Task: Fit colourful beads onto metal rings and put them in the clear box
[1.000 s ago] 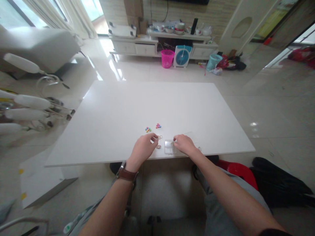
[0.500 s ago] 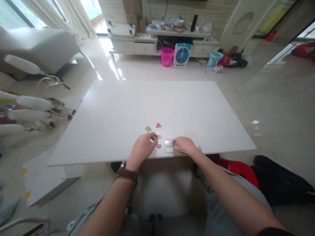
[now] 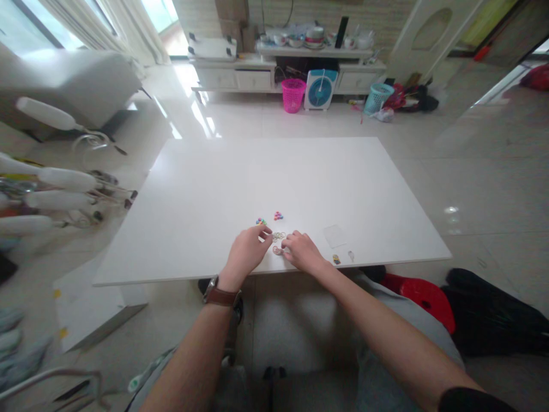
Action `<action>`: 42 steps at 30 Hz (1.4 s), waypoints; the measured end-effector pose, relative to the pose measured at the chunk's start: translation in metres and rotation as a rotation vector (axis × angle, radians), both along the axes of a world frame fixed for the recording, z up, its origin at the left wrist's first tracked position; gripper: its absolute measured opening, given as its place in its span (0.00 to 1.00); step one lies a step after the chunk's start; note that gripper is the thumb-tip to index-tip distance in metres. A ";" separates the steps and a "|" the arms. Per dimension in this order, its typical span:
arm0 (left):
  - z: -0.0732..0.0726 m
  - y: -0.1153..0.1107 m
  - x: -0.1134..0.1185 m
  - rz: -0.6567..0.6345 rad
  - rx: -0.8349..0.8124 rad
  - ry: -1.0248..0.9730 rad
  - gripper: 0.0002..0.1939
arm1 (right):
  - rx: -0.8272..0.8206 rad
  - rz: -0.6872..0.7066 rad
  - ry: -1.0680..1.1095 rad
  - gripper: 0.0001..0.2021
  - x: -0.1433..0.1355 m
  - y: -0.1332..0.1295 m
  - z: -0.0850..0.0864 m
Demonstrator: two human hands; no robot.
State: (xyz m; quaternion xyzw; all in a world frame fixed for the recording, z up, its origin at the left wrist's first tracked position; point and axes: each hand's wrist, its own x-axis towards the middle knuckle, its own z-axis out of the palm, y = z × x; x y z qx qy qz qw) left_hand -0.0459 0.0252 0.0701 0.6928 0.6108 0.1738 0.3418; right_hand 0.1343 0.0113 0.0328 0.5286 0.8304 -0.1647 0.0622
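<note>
The left hand is half-curled near the small pale-gold rings; I cannot tell whether it grips one. Nearer lie small pinkish rings. The right hand has just moved left from the clear compartment box, so both hands now work around the rings. Its fingers are bent, apparently touching the pinkish ones, though any grip is unclear. Farther right lies a flat clear plastic piece.

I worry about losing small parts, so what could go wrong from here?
The small yellow-and-blue piece lies near the table's front edge, beside the right forearm, so a sleeve or arm sweep might knock it off.
The left hand is right by the multicoloured bits and could scatter them.
The reddish rings lie loose close to the pale rings; the right hand might mix them.
</note>
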 end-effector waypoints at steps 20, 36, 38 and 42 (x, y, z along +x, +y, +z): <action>0.009 0.001 -0.014 0.030 -0.048 -0.151 0.10 | -0.089 -0.128 0.017 0.08 -0.029 0.023 -0.029; 0.010 0.001 -0.019 0.070 -0.129 -0.230 0.11 | -0.170 -0.362 0.773 0.06 -0.012 0.039 -0.007; 0.007 0.001 -0.017 0.040 -0.207 -0.312 0.13 | -0.235 -0.399 1.028 0.09 -0.010 0.039 0.000; 0.005 0.000 -0.009 -0.006 -0.357 -0.555 0.14 | -0.394 -0.451 1.283 0.15 -0.009 0.033 0.014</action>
